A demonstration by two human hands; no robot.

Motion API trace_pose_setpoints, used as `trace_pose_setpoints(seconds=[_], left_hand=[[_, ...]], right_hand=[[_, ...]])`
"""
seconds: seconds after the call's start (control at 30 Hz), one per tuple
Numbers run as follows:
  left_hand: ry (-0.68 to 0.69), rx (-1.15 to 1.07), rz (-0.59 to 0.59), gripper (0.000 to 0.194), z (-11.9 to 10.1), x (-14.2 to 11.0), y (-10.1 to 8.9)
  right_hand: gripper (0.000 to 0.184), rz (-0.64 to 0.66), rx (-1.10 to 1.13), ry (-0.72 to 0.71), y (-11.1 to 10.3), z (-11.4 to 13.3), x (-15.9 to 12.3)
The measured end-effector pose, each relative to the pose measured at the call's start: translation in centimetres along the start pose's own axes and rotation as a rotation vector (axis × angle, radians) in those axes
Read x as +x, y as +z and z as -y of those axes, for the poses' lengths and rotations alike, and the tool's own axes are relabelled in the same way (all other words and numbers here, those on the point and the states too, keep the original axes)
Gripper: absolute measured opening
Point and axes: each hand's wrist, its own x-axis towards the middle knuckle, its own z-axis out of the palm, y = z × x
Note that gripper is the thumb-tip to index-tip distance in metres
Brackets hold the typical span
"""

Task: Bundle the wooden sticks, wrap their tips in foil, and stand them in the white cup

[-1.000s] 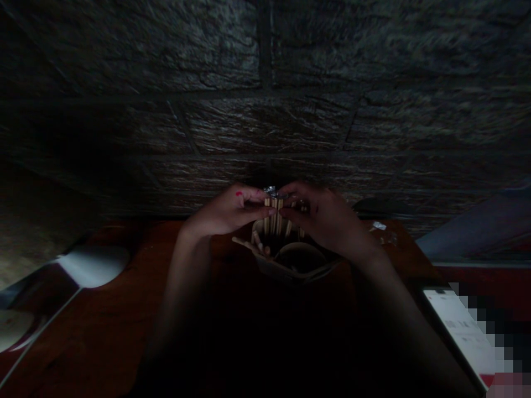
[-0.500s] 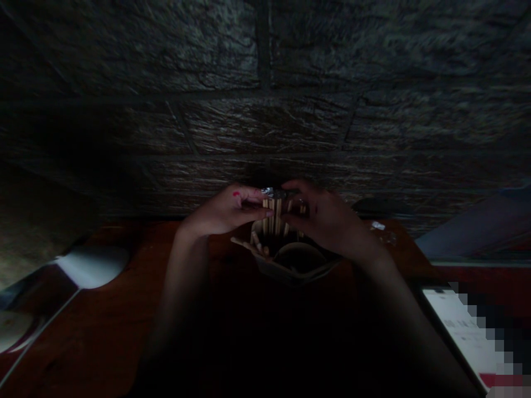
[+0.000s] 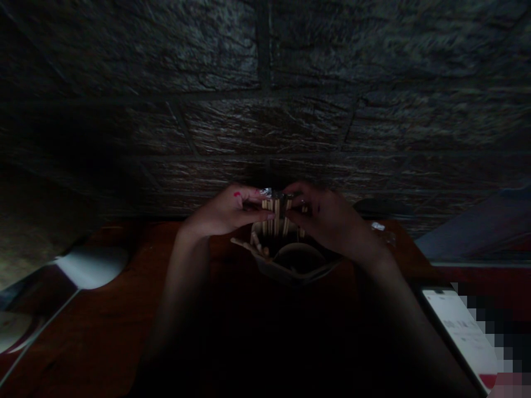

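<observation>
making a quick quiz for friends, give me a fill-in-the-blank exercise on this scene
Red or green: the mark on the left hand is ____.
Upper or lower: the right hand is near the ____ ends of the wooden sticks.
Left or right: the lit screen lies on the person's ____.
Missing words: red; upper; right

Dim light falls on a textured block wall (image 3: pixel 265 127) behind a wooden table (image 3: pixel 112 309).

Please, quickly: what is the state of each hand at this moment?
Left hand: closed, pinching thin wooden sticks.
Right hand: fingers curled close beside the sticks; whether it grips any cannot be told.
</observation>
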Motion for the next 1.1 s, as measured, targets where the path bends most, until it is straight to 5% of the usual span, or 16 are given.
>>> trace_pose_setpoints(seconds=[1.1], left_hand=[[-0.024,-0.01,-0.071,0.013,0.27,0.02,0.12]], right_hand=[[0.018,0.02,0.102,-0.04,0.2,-0.17,0.23]])
